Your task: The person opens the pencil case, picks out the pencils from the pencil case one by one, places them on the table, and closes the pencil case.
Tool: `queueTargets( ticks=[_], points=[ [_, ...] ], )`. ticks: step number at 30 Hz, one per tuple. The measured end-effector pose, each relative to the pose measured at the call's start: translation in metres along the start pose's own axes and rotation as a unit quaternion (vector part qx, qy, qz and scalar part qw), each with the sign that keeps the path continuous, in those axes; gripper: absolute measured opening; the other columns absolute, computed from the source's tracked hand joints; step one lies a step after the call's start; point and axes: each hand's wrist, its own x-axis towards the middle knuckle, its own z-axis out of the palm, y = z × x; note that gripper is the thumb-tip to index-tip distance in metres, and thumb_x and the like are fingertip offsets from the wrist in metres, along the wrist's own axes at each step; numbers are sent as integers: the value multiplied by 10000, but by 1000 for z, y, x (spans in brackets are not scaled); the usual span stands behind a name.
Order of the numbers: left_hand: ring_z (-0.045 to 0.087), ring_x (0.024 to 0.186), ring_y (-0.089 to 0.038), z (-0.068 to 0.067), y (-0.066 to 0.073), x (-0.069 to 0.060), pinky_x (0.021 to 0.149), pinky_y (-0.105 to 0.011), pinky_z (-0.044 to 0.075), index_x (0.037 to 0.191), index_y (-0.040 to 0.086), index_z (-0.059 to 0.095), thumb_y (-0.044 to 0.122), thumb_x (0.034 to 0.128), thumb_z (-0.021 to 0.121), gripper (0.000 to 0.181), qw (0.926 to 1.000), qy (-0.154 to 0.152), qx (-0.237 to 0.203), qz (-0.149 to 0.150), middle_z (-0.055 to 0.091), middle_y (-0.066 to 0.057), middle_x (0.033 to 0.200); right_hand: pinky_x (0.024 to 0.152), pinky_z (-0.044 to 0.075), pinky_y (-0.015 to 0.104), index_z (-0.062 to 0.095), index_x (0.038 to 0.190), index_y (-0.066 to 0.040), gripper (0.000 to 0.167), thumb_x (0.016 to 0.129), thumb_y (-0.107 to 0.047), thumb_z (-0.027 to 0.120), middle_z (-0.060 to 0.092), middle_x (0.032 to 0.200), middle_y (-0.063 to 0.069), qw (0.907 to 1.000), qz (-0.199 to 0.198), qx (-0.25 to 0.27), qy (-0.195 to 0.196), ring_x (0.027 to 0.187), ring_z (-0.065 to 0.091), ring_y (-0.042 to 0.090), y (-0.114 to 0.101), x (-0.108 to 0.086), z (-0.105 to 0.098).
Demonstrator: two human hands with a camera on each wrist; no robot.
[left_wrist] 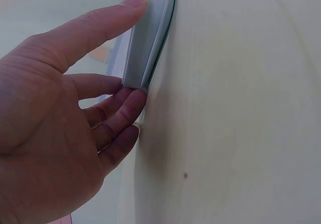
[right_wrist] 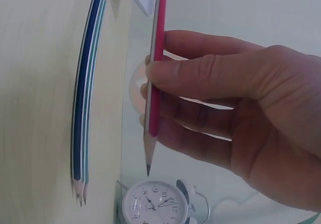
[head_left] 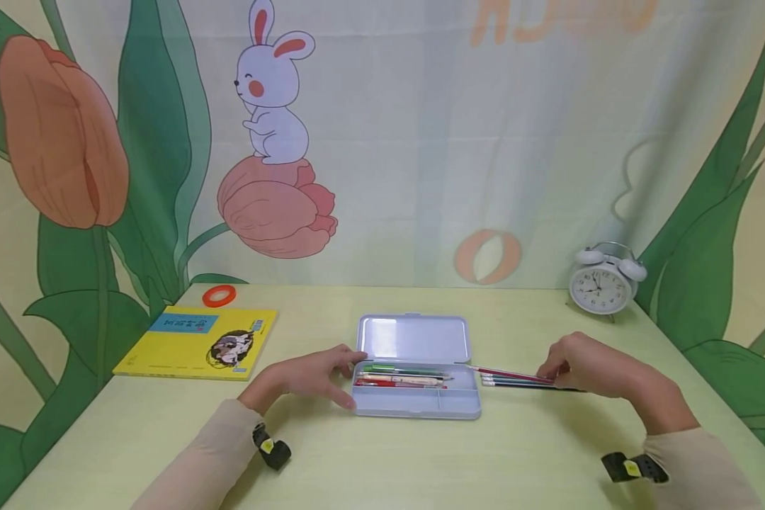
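Right hand (head_left: pixel 586 365), knuckles up, pinches a red pencil (right_wrist: pixel 154 108).

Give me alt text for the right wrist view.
A right hand pinches a sharpened red-and-silver pencil. Striped blue, white and teal pencils lie together on a pale yellow tabletop; a round white alarm clock shows beyond the held tip.

a pale yellow-green table (head_left: pixel 414 460) carries an open pencil case (head_left: pixel 395 404) near its middle, striped pencils (right_wrist: pixel 84 93), perhaps three, side by side just right of it, a yellow book (head_left: pixel 178 350) at left, an orange ring (head_left: pixel 219 304) behind that, and a white alarm clock (head_left: pixel 601 289) upright at back right.
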Motion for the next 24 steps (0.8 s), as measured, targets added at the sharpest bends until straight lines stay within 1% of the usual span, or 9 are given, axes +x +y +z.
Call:
queueTargets(
  ticks=[3,6,8,10,13,19,24],
  points=[
    [493,1161,-199,-1,0,1,1009,-425,382,1533,102,399,298,792,864,896,10000,10,13,-14,510,17,1231,669,526,272,806,985,-76,237,819,81,741,706,894,-6,9992,321,214,-78,764,587,129,4,-3,-2],
    [490,1161,-199,-1,1,1,1005,-426,382,1535,108,399,302,794,862,895,10000,-7,12,-47,510,19,1230,659,525,289,810,956,-74,244,802,102,742,708,899,-6,9981,508,327,-136,769,584,157,8,-4,-2],
    [489,1161,-198,-1,2,1,1002,-427,383,1535,115,401,306,794,861,893,10000,-15,9,-79,511,21,1229,651,522,294,812,933,-79,246,791,110,745,709,900,-11,9975,585,359,-178,767,580,165,11,-5,-1],
    [491,1159,-198,-1,1,0,1001,-428,384,1535,115,402,307,794,861,892,10000,-16,21,-87,510,21,1231,647,518,297,812,917,-83,249,783,116,745,706,899,-9,9975,555,360,-229,766,575,169,14,-4,1],
    [492,1155,-196,-1,1,0,998,-425,386,1533,116,404,307,794,861,890,10000,5,43,-76,507,22,1232,647,513,295,811,893,-101,268,768,127,747,701,888,-8,9966,629,421,-316,765,572,172,19,-4,4],
    [490,1151,-195,0,0,0,992,-418,387,1532,110,404,303,797,859,886,10000,0,43,-18,500,22,1229,621,520,305,809,900,-107,291,751,138,761,686,867,22,9914,944,712,-560,741,581,177,30,-3,12],
    [489,1156,-199,0,-1,1,995,-424,386,1532,117,405,306,796,859,885,10000,-11,52,-24,504,20,1229,589,504,294,807,890,-119,276,754,119,774,662,846,26,9907,1002,657,-642,707,582,171,34,-1,16]
  ],
)
